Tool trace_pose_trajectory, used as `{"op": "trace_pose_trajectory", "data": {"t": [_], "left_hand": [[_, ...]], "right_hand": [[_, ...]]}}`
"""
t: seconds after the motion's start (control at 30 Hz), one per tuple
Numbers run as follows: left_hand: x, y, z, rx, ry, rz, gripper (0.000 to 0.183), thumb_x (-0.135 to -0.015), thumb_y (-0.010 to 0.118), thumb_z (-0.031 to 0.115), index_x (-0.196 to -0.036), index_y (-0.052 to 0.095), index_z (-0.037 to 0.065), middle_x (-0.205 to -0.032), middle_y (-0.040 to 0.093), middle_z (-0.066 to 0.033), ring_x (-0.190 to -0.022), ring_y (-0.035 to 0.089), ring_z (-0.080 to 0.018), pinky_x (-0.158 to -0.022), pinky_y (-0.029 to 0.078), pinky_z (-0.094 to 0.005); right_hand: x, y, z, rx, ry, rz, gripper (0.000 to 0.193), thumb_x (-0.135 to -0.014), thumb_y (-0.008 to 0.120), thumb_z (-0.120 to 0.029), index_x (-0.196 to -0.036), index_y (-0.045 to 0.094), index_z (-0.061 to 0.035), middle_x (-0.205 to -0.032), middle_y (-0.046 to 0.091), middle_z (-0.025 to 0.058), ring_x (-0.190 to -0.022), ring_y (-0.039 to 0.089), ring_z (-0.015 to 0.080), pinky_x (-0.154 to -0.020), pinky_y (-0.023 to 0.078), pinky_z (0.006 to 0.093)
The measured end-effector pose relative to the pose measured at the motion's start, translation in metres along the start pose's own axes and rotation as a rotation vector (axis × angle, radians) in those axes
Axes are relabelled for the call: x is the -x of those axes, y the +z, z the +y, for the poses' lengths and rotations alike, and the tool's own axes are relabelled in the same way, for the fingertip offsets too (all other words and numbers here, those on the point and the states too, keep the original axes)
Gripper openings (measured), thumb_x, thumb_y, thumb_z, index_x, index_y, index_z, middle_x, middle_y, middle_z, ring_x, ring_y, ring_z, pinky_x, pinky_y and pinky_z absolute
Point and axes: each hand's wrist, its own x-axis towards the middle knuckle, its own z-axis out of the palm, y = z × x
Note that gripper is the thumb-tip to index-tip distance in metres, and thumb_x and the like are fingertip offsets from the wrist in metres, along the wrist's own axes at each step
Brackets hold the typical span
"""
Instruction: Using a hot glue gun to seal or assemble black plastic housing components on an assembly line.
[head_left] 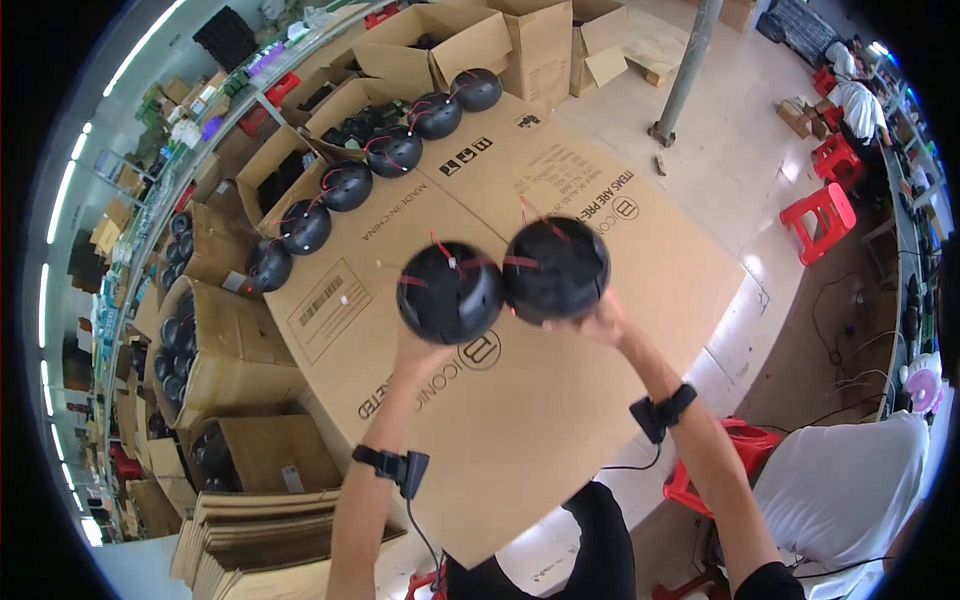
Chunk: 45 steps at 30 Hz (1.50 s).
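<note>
My left hand (pixel 424 354) grips a round black shell (pixel 450 295) from its near side, with thin red wires sticking out at the top. Beside it, my right hand (pixel 600 322) holds a second round black shell (pixel 556 270), also with red wires. The two shells are side by side, touching or nearly so, above a large cardboard sheet (pixel 560 400). Most of my fingers are hidden behind the shells. Along the sheet's far left edge stands a row of several similar black shells (pixel 347 186), each with red wires.
Open cardboard boxes (pixel 435 45) stand beyond the row, and others with black shells (pixel 178 345) line the left. Flattened cardboard (pixel 250 535) is stacked at lower left. A metal post (pixel 690 75) rises behind. Red stools (pixel 820 220) and seated people (pixel 858 105) are at right.
</note>
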Motion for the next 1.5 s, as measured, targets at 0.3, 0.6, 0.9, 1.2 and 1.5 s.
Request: {"op": "trace_pose_trajectory", "data": {"t": [0.3,0.6,0.9,1.2,1.5], "left_hand": [[-0.206,0.021,-0.093,0.037,0.102,0.006,0.103,-0.058,0.098,0.031,-0.142,0.045,0.001,-0.137,0.059,-0.0165,-0.127,0.057,-0.0294,-0.110,0.044,-0.0397],[-0.220,0.018,-0.080,0.250,-0.051,-0.152,0.068,-0.067,0.094,0.019,-0.125,0.063,0.000,-0.128,0.066,-0.0141,-0.121,0.062,-0.0245,-0.105,0.047,-0.0370],[-0.212,-0.053,-0.005,0.076,0.012,0.009,0.126,-0.062,0.096,0.027,-0.155,0.017,-0.005,-0.152,0.040,-0.0260,-0.141,0.044,-0.0325,-0.115,0.039,-0.0421],[-0.203,-0.021,-0.016,-0.131,0.026,0.304,0.122,-0.053,0.098,0.025,-0.150,0.030,-0.002,-0.139,0.049,-0.0252,-0.130,0.052,-0.0376,-0.111,0.042,-0.0445],[0.013,-0.143,-0.123,-0.021,-0.416,0.719,0.123,-0.057,0.093,0.000,-0.154,0.018,0.008,-0.149,0.035,-0.0205,-0.137,0.046,-0.0299,-0.115,0.043,-0.0413]], "right_hand": [[-0.147,-0.037,0.008,0.494,-0.106,0.468,0.086,-0.073,0.092,-0.026,-0.141,0.048,0.0037,-0.128,0.065,0.0191,-0.125,0.059,0.0281,-0.107,0.047,0.0396],[-0.150,-0.038,-0.022,0.477,0.033,0.251,0.087,-0.075,0.091,-0.018,-0.146,0.043,-0.0008,-0.133,0.061,0.0133,-0.117,0.061,0.0222,-0.100,0.050,0.0353],[-0.082,-0.018,0.022,1.430,-0.253,0.489,0.068,-0.086,0.067,-0.018,-0.147,0.042,0.0012,-0.147,0.044,0.0277,-0.138,0.041,0.0438,-0.113,0.040,0.0482],[-0.082,-0.013,0.023,1.356,-0.216,0.532,0.048,-0.088,0.058,-0.011,-0.133,0.056,0.0050,-0.145,0.048,0.0255,-0.137,0.043,0.0436,-0.115,0.037,0.0495],[-0.086,-0.017,0.023,1.404,-0.216,0.506,0.052,-0.088,0.056,-0.011,-0.139,0.053,0.0022,-0.146,0.048,0.0238,-0.138,0.043,0.0414,-0.115,0.037,0.0490]]}}
